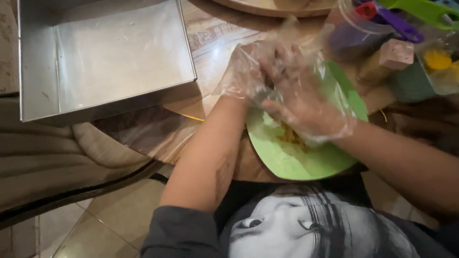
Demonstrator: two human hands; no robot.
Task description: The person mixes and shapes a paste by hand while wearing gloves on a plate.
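Observation:
Both of my hands wear thin clear plastic gloves and meet over a green plate (291,162) at the table's near edge. My left hand (244,71) is curled against the fingers of my right hand (299,98), which lies palm down over the plate. Under my right hand sits a small heap of yellowish shredded food (289,136). The gloves and the blur hide whether either hand grips any of it.
A shiny square metal tray (110,52) stands on the wooden table (215,43) at the left. Colourful plastic utensils in a clear container (397,24) crowd the right back corner. A round wooden board (272,5) lies behind. A beige cushion (57,157) is at lower left.

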